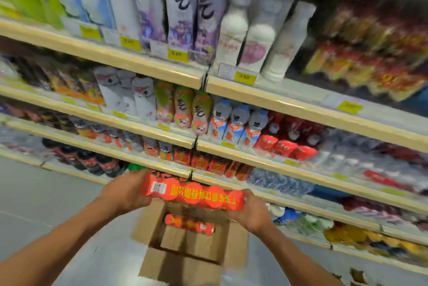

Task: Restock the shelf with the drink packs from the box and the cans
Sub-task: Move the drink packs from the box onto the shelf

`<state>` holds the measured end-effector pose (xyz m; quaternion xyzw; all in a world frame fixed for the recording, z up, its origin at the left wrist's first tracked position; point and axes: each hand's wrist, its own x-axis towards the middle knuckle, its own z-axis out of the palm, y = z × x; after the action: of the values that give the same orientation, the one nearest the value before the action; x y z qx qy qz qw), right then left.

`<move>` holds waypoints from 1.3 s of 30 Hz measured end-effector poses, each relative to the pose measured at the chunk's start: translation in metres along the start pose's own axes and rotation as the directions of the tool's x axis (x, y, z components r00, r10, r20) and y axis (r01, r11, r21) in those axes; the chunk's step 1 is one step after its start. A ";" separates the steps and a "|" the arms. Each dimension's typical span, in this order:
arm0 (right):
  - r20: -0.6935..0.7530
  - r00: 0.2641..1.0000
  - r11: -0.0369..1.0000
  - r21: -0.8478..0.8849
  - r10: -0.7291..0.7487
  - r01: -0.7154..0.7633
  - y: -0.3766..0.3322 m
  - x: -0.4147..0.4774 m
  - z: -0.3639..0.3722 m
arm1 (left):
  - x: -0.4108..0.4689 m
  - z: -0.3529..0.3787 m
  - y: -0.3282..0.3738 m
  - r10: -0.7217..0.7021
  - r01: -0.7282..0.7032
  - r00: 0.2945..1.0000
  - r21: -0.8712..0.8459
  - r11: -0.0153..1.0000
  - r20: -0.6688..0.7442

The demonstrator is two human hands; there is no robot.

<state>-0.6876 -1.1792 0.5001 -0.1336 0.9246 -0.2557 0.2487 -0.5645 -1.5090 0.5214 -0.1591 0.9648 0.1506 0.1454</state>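
Both hands (192, 202) gripped a red drink pack (193, 194) above the box (185, 246), where another pack (188, 224) awaited shelving.

Two bare forearms, extended forward and converging: left hand (125, 193) curled round one end of a red drink pack (194, 195), right hand (253, 214) gripping the opposite end, backs of both hands facing the camera, pack spanning the gap between them.
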 end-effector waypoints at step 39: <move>-0.723 0.684 0.862 0.281 -0.098 0.421 0.099 -0.051 -0.446 | 0.074 -0.233 0.383 0.147 -0.515 0.802 -0.547 0.660 -0.578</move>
<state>-0.8925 -0.8964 0.7992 -0.1048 0.8408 -0.5153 -0.1286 -0.8203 -1.2612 0.8036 -0.0481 0.8563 0.4730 -0.2017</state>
